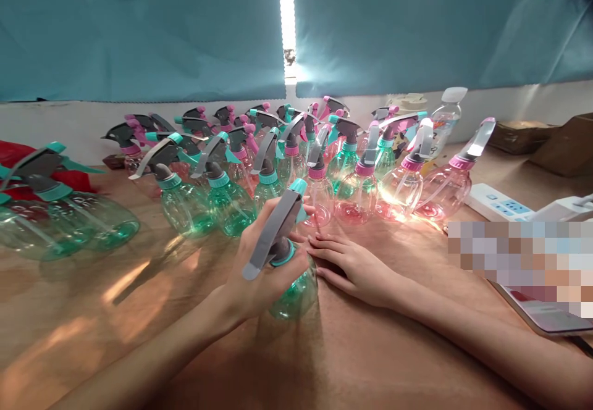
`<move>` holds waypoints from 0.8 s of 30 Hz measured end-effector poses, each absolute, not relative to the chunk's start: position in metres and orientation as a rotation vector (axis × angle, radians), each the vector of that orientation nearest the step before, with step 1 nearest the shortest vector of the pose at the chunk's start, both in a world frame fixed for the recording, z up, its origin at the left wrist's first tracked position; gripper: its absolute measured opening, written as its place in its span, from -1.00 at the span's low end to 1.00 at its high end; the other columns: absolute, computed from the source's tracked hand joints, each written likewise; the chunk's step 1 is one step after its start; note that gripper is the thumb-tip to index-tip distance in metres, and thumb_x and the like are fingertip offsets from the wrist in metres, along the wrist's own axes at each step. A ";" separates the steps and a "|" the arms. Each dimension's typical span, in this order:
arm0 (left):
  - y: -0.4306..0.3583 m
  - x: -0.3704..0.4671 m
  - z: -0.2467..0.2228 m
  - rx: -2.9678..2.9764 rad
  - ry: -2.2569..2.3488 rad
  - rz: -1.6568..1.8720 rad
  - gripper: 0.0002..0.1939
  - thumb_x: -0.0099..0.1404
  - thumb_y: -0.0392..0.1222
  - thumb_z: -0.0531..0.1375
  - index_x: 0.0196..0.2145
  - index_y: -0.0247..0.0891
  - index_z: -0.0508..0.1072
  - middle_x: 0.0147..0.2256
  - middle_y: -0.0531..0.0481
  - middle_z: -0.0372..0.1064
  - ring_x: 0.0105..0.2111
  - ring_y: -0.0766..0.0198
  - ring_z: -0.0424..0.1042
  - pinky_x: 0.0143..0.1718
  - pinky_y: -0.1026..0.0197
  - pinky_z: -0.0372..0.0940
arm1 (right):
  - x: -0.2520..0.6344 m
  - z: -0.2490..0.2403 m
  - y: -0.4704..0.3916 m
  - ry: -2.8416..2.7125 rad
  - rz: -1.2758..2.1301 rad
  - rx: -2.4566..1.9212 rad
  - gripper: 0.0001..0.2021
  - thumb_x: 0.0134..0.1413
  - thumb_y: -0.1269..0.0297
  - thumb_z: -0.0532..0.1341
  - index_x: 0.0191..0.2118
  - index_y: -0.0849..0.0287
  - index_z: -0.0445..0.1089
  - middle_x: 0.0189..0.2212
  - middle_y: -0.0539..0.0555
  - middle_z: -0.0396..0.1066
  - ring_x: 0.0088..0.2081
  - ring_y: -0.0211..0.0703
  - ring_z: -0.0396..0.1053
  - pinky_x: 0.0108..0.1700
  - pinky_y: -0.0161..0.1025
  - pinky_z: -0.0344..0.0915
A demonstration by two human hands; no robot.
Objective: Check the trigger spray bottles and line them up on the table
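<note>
My left hand (259, 268) grips a green spray bottle (294, 296) around its neck, just under the grey trigger head (273, 231) with a teal collar. The bottle stands on the brown table (352, 360), tilted slightly. My right hand (352, 268) lies flat beside the bottle, fingers together and pointing left, fingertips touching the bottle's collar. Right behind both hands stands a crowd of finished spray bottles, green ones (222, 200) to the left and pink ones (403, 188) to the right.
Two green bottles (69, 218) stand apart at the far left by a red object (18, 157). A white power strip (500, 203) and a phone (546, 314) lie at the right. Cardboard boxes (560, 144) sit at the back right. A teal curtain (139, 27) hangs behind.
</note>
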State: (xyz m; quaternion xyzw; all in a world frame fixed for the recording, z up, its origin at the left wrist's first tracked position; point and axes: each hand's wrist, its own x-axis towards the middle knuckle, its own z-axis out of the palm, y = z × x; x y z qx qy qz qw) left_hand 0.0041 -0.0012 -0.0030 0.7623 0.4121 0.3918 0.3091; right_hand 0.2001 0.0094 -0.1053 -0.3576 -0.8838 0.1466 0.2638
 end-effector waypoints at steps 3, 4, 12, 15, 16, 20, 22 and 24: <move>-0.002 0.004 -0.002 2.034 1.123 1.032 -0.75 0.11 -0.25 0.09 -0.21 -0.13 0.20 -0.44 0.13 0.28 -0.63 0.39 0.20 -0.62 0.26 0.17 | 0.200 -0.106 0.009 -2.387 0.393 -0.967 -0.63 0.30 0.19 0.10 0.15 0.18 0.33 0.11 0.22 0.38 0.17 0.05 0.28 0.20 0.08 0.24; -0.002 0.004 -0.003 2.052 1.124 1.059 -0.77 0.10 -0.25 0.09 -0.24 -0.13 0.19 -0.46 0.15 0.23 -0.63 0.39 0.18 -0.62 0.26 0.15 | 0.200 -0.106 0.009 -2.386 0.391 -0.963 -0.63 0.30 0.19 0.10 0.15 0.18 0.34 0.11 0.22 0.38 0.17 0.05 0.28 0.20 0.08 0.24; -0.001 0.002 -0.008 2.135 1.159 1.177 -0.77 0.10 -0.27 0.11 -0.24 -0.13 0.23 -0.39 0.10 0.31 -0.61 0.40 0.17 -0.59 0.27 0.17 | 0.199 -0.103 0.009 -2.397 0.397 -0.971 -0.62 0.31 0.16 0.09 0.14 0.21 0.34 0.11 0.22 0.38 0.20 0.05 0.25 0.21 0.06 0.22; 0.001 0.000 -0.012 2.107 1.139 1.152 -0.71 0.11 -0.27 0.10 -0.18 -0.10 0.22 -0.37 0.12 0.37 -0.67 0.42 0.17 -0.53 0.21 0.27 | 0.199 -0.103 0.009 -2.387 0.400 -0.972 -0.63 0.30 0.17 0.10 0.14 0.18 0.34 0.12 0.21 0.37 0.20 0.05 0.25 0.21 0.06 0.23; 0.002 -0.001 -0.013 2.105 1.129 1.142 -0.69 0.11 -0.27 0.10 -0.15 -0.10 0.23 -0.39 0.13 0.38 -0.67 0.41 0.19 -0.47 0.18 0.31 | 0.199 -0.103 0.009 -2.386 0.396 -0.974 -0.63 0.30 0.18 0.10 0.14 0.18 0.35 0.12 0.21 0.37 0.19 0.05 0.25 0.21 0.06 0.23; 0.003 -0.002 -0.016 2.084 1.132 1.158 -0.57 0.14 -0.25 0.12 -0.01 -0.09 0.22 -0.18 0.02 0.44 -0.38 0.25 0.47 -0.25 0.12 0.41 | 0.199 -0.104 0.009 -2.384 0.390 -0.962 -0.64 0.30 0.19 0.10 0.13 0.17 0.35 0.12 0.20 0.38 0.18 0.05 0.27 0.20 0.06 0.24; 0.002 -0.002 -0.017 2.072 1.137 1.172 -0.55 0.15 -0.25 0.13 0.01 -0.10 0.20 -0.01 -0.02 0.40 -0.24 0.22 0.49 -0.22 0.14 0.43 | 0.199 -0.105 0.009 -2.380 0.400 -0.961 -0.63 0.30 0.18 0.10 0.14 0.17 0.34 0.11 0.21 0.38 0.19 0.05 0.26 0.20 0.07 0.23; 0.002 -0.002 -0.016 2.080 1.107 1.170 -0.54 0.16 -0.27 0.13 0.03 -0.11 0.20 0.06 -0.04 0.37 -0.27 0.26 0.50 -0.20 0.14 0.44 | 0.199 -0.106 0.010 -2.380 0.410 -0.970 -0.62 0.30 0.17 0.10 0.14 0.18 0.34 0.11 0.21 0.38 0.19 0.05 0.26 0.21 0.07 0.22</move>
